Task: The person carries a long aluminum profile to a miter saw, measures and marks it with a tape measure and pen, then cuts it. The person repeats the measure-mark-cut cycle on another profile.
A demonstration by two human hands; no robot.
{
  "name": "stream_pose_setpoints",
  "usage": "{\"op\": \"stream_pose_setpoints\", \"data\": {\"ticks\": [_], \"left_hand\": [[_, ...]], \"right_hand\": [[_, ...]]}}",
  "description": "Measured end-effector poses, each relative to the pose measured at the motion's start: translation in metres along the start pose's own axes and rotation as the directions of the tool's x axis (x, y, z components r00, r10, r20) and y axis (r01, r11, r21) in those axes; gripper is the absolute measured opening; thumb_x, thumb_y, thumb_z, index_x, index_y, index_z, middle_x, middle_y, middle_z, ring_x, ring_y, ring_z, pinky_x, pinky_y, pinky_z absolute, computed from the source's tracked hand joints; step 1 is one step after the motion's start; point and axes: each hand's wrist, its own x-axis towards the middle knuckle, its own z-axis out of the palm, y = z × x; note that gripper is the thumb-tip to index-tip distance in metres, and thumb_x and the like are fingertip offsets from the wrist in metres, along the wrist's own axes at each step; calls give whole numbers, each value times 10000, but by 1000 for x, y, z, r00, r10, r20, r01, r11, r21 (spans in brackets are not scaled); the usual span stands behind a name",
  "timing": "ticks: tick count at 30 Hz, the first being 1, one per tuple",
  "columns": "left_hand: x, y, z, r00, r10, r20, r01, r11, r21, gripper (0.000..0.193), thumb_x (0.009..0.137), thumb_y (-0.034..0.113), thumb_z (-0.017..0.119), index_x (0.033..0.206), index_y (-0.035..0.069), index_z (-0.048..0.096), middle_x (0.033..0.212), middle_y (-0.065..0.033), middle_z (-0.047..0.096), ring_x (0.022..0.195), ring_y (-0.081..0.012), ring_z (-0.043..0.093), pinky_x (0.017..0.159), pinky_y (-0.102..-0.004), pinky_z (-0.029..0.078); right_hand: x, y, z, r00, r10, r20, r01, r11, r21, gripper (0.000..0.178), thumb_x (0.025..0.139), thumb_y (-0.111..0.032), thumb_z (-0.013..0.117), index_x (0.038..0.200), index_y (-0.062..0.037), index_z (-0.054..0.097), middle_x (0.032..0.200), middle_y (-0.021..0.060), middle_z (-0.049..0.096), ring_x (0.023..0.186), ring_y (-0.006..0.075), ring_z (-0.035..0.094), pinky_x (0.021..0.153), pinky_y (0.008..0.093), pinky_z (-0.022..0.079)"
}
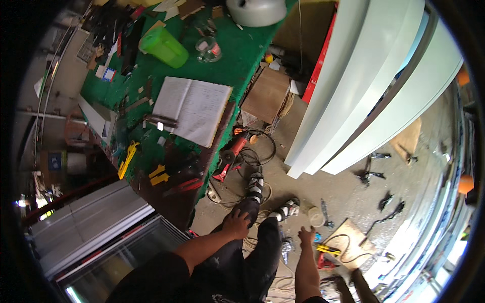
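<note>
Loosely, the left hand (236, 225) lies over a dark-trousered leg (231, 255), fingers apart; right of the table's (243, 54) near corner, the right hand (306, 236) hangs near a pale tub (317, 217) on the floor (333, 192), finger spread unclear.

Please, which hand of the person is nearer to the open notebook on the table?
Left. The left hand is below and to the right of the notebook in the picture; the right hand is much farther to the right.
</note>
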Motion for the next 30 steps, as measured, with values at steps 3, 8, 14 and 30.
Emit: {"op": "stream_pose_setpoints", "data": {"ticks": [3, 8, 14, 30], "left_hand": [[-14, 5, -24, 969, 151, -195, -177, 976, -126, 490, 886, 294, 694, 1324, 88, 620, 1344, -174, 592, 1291, -391, 517, 1062, -513, 436], [-38, 9, -125, 735, 170, -656, -537, 737, -411, 382, 897, 207, 703, 1243, 58, 634, 1024, -175, 703, 908, -339, 709, 802, -466, 551], [-48, -54, -263, 616, -108, -780, -341, 856, -388, 504, 901, 274, 701, 1317, 23, 566, 990, -152, 701, 932, -360, 683, 833, -469, 537], [2, -169, -369, 886, -214, -411, 97, 953, -289, 1041, 900, 421, 708, 1633, 108, 38, 875, -213, 717, 774, -388, 716, 673, -486, 567]], "right_hand": [[-89, -77, -24, 983, 33, 180, -89, 947, 310, 654, 900, -115, 723, 1462, -37, 399, 902, 138, 675, 713, 240, 691, 623, 340, 581], [-190, -174, -57, 988, -20, 153, 9, 997, 72, 596, 916, -134, 726, 1426, 26, 462, 1018, 193, 710, 786, 262, 727, 637, 348, 594], [-243, -208, -81, 999, 46, 21, -47, 999, 21, 433, 899, -158, 739, 1267, 38, 622, 915, 142, 713, 664, 207, 705, 565, 322, 582], [-318, -336, 24, 972, -165, 166, 181, 979, -92, 544, 943, -175, 684, 1398, 60, 500, 1029, 196, 722, 823, 204, 709, 697, 304, 563]]}}
